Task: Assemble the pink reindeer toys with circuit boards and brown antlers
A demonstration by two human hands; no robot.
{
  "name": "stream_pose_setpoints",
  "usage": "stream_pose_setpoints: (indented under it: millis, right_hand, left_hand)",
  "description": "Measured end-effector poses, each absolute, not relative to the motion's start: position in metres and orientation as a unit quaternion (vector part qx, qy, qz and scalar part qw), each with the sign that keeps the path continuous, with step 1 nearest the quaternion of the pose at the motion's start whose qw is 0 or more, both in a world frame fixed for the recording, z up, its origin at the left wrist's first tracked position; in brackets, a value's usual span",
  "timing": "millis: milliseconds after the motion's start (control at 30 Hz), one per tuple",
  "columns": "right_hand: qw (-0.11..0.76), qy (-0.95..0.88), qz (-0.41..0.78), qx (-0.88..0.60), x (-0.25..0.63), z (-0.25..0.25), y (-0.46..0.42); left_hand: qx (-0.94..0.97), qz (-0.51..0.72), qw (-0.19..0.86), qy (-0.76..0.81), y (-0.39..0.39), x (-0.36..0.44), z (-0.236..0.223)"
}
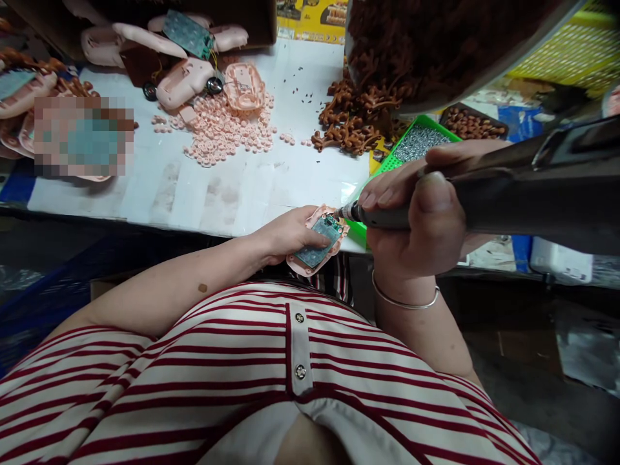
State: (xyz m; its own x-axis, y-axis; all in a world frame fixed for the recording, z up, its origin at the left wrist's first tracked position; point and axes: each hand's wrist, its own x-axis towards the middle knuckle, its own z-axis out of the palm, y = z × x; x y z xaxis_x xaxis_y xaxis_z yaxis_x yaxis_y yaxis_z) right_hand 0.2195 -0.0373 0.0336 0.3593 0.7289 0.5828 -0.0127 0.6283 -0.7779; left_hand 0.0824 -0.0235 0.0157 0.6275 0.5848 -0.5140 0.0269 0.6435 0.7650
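White sheeting, scuffed with grey smudges, covers the work surface (271,181) across the upper half of the frame. Near its front edge, at the centre, the left hand (294,234) grips a pale pink casing (304,268) with a green circuit board (310,250) seated inside, the thumb pressed over the board. At centre right, the right hand (429,226) wraps closely around a dark power driver (527,187), whose tip meets the casing's upper edge.

A heap of small pink rings (220,135) spreads in the upper left of the frame, below larger pink shells (181,84) by a cardboard box (265,22). Brown plastic parts (346,123) spill at upper centre, beneath a large container of similar pieces. To their right, a green tray (387,165) holds loose metal screws (419,142), and a yellow basket (566,64) fills the upper right corner.

Below the table the room is dim: a blue crate (58,310) shows in shadow at the left, crumpled clear plastic (586,342) at the lower right.
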Motion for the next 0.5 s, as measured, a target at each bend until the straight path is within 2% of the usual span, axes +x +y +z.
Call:
stream_pose_setpoints:
  millis: [200,500]
  right_hand:
    - [0.728,-0.470,0.297,-0.402,0.219,0.040,-0.043]
    - [0.727,-0.513,0.284,-0.358,0.221,0.029,-0.024]
  left_hand:
    - [0.380,0.170,0.818,0.397,-0.023,0.083,0.016]
    - [0.367,0.166,0.826,0.393,-0.022,0.083,0.016]
